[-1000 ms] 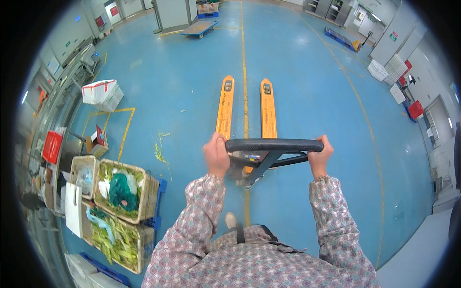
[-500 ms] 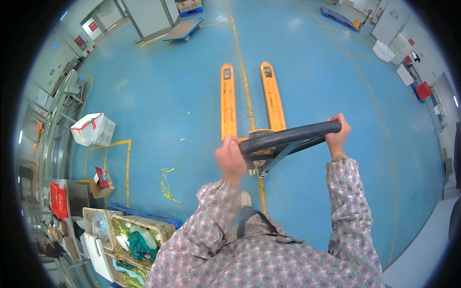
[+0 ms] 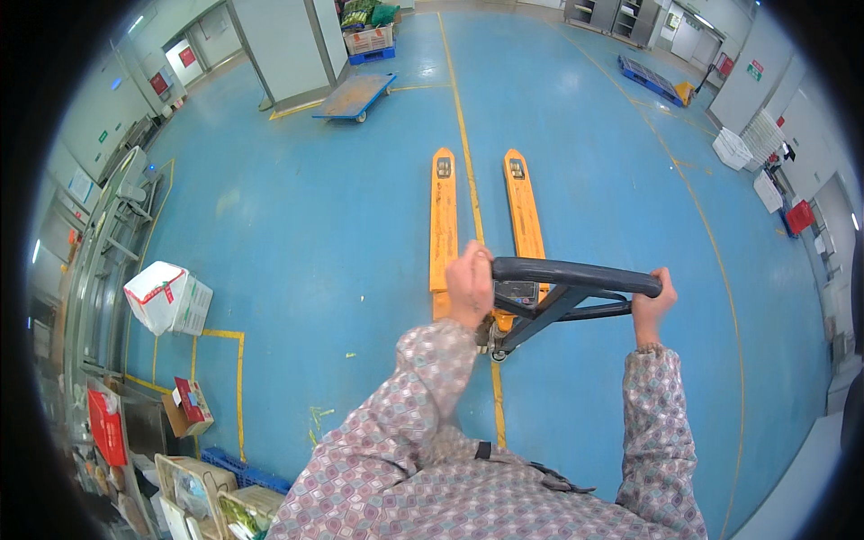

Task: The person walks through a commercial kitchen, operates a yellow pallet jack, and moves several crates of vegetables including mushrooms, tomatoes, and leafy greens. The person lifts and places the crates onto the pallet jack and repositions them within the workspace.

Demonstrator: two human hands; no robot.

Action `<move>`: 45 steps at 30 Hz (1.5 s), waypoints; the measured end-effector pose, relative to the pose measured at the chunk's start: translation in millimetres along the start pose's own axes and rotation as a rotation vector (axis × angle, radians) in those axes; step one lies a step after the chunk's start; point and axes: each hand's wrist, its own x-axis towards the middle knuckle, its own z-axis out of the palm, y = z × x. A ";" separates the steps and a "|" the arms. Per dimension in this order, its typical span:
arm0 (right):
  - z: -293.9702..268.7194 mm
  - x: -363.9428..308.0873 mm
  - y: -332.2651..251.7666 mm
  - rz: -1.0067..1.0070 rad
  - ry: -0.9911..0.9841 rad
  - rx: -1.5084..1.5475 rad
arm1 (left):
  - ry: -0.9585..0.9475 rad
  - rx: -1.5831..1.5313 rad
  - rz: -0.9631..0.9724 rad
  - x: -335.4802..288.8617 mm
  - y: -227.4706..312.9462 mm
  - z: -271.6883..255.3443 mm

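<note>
A pallet jack with two orange forks [image 3: 444, 220] stands ahead of me on the blue floor, and nothing lies on the forks. Its black loop handle [image 3: 576, 273] is tilted toward me at about waist height. My left hand [image 3: 470, 283] is closed round the left end of the handle. At the opposite end, my right hand [image 3: 653, 306] wraps round the right corner of the loop. Both forearms are in patterned sleeves. Part of the jack's base is hidden behind the handle and its shaft.
Left stand a white box [image 3: 168, 297], an open carton [image 3: 188, 407] and crates [image 3: 193, 490] by a metal counter. Ahead are a blue flat trolley [image 3: 356, 96] beside a pillar [image 3: 281, 49] and stacked crates [image 3: 370, 40]. Far right, another pallet jack [image 3: 686, 93] sits at a blue pallet [image 3: 650, 79].
The floor and the things on the left have slid down and back as I moved forward with the pallet jack. The handle now sits slightly lower and further right; both hands keep their grip.
</note>
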 end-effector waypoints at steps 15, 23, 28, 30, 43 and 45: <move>-81.4 -120.4 27.4 -0.018 0.152 -0.113 | -0.321 0.019 -0.046 -93.1 1.4 0.0; -81.3 -37.4 57.8 0.033 0.088 -0.033 | -0.235 -0.062 0.072 -80.5 43.7 40.2; -62.2 -46.7 36.4 0.007 0.121 -0.081 | -0.267 -0.053 0.051 -45.1 32.4 19.6; -62.3 -51.4 31.0 0.012 0.154 -0.080 | -0.266 -0.027 0.102 -41.0 29.5 18.1; -134.1 -53.1 83.2 0.023 0.236 -0.063 | -0.373 -0.052 0.194 -93.0 86.3 65.3; -125.1 -57.5 90.6 0.091 0.222 0.020 | -0.415 -0.051 0.192 -97.8 84.9 64.5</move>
